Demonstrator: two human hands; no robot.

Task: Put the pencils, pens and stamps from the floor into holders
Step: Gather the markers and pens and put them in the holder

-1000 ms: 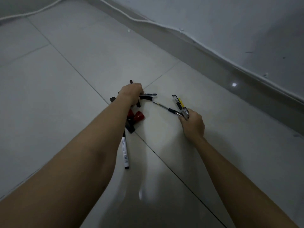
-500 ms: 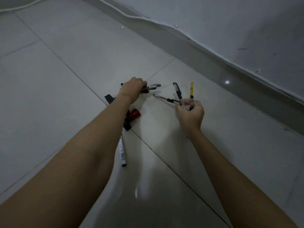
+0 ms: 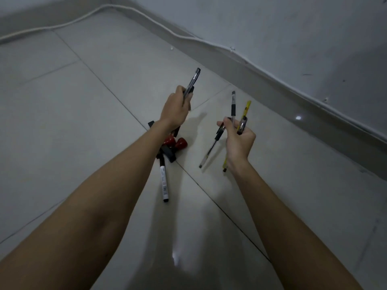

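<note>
My left hand is raised above the floor and grips a dark pen that points up and away. My right hand holds a bundle: a clear pen with a black grip, another black-grip pen and a yellow pen. On the tiles under my left wrist lie two red stamps, some black pieces and a black-and-white marker. No holder is in view.
Grey floor tiles run to a skirting board and a wall at the right. A white cable follows the foot of the wall. A bright light spot reflects on the skirting.
Both hands have lifted off the floor with their pens. The left hand's pen now points upward, and the right hand's bundle hangs clear of the tiles.
</note>
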